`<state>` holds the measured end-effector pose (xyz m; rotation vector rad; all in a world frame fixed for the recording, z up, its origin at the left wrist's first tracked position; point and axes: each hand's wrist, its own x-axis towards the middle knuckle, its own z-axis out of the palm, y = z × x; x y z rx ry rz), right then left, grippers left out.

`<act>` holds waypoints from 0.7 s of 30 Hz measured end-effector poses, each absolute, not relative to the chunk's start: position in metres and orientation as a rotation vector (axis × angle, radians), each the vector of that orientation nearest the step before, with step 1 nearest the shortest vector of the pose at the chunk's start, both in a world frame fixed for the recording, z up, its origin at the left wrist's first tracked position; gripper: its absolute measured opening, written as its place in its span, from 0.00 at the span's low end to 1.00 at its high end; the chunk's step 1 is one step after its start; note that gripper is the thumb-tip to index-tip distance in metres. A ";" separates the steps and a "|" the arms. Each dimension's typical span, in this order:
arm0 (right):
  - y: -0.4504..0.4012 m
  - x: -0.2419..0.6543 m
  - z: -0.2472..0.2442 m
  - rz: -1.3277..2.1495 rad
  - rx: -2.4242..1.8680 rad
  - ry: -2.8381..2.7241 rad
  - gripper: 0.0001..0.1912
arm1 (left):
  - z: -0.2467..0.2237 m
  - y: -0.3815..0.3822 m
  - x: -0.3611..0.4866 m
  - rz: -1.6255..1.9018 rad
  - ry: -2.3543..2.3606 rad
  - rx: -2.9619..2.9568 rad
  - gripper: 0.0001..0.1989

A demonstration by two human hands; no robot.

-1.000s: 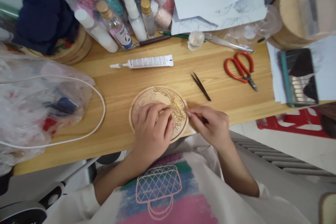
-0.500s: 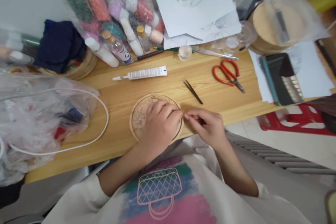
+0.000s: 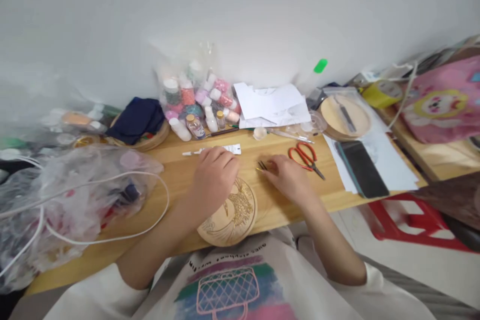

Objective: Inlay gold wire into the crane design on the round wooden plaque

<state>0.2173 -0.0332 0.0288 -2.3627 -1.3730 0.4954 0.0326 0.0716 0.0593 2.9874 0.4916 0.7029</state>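
My left hand is closed, knuckles up, above the upper left of a round wooden disc carved with a pattern and partly lined in gold. Its fingertips are hidden, so what they hold cannot be made out. Just behind it lies a white glue tube, partly covered by the fingers. To the right of the disc, my right hand has its fingers closed around black tweezers, whose tips point left. A small gold-coloured sliver shows beside the tips.
Orange-handled scissors lie right of my right hand, with a phone on papers beyond. Small bottles, white sheets and a small white cup line the back. A plastic bag and white cable occupy the left.
My view has tilted up. My hands have moved apart: the left rose off the disc's middle toward the glue tube, and the right went to the tweezers, which lay free before.
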 end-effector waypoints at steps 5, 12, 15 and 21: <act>-0.024 0.222 0.027 0.474 -2.437 -1.448 0.09 | 0.065 0.087 0.035 0.782 0.597 2.977 0.09; -0.023 0.254 0.028 0.356 -2.406 -1.432 0.10 | 0.067 0.108 0.042 0.848 0.709 2.974 0.10; -0.021 0.251 0.023 0.396 -2.416 -1.491 0.07 | 0.067 0.113 0.051 0.881 0.707 2.965 0.09; -0.031 0.277 0.023 0.220 -2.668 -1.260 0.12 | 0.076 0.122 0.071 1.114 0.660 2.986 0.08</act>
